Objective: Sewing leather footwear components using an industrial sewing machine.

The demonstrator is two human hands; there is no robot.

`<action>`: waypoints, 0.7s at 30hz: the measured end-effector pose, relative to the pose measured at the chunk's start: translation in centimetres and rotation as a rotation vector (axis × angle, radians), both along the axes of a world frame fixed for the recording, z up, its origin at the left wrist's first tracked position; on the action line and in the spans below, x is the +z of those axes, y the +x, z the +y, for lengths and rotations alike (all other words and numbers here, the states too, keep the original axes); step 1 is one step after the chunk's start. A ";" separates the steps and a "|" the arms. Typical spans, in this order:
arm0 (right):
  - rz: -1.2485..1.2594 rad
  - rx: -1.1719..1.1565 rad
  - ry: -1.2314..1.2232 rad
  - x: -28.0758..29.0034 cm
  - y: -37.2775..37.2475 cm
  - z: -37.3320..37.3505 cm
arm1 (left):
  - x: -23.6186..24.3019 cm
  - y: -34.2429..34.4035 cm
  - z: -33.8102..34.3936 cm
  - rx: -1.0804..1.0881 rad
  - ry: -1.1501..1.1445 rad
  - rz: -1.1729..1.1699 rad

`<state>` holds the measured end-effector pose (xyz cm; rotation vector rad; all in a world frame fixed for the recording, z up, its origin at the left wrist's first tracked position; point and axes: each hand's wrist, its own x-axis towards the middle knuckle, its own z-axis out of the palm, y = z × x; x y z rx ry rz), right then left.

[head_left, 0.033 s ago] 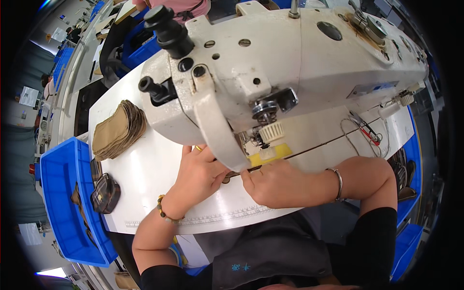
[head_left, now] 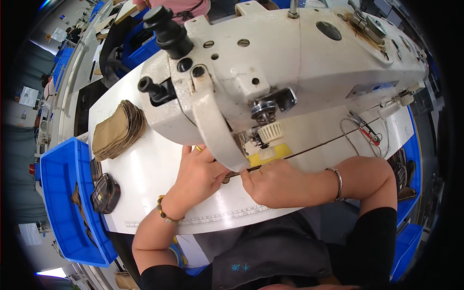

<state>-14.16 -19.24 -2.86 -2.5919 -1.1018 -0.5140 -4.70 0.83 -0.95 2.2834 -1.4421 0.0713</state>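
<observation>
A white industrial sewing machine spans the upper middle of the view. Beneath its curved front lever, my left hand has bent fingers closed at a small brown piece of material, mostly hidden by the fingers and the lever. My right hand is curled, thumb and forefinger pinched at the right end of the same piece, close to the needle area. A yellow strip lies on the machine bed just beyond the right hand.
Left on the white table stands a stack of tan fabric pieces. A dark plaid pouch sits beside a blue bin. Red-handled thread snips and loose cord lie at right. A ruler strip runs along the near edge.
</observation>
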 end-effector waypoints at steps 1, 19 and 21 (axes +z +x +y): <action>0.001 -0.001 -0.001 0.1 0.0 0.0 | 0.0 0.0 -0.1 -0.001 -0.001 0.001; -0.005 -0.107 -0.040 -1.8 3.1 -0.7 | -1.2 3.5 -0.7 0.066 -0.086 0.007; -0.029 -0.129 -0.044 -1.9 3.3 -0.7 | -2.1 4.1 -0.6 0.083 -0.215 0.264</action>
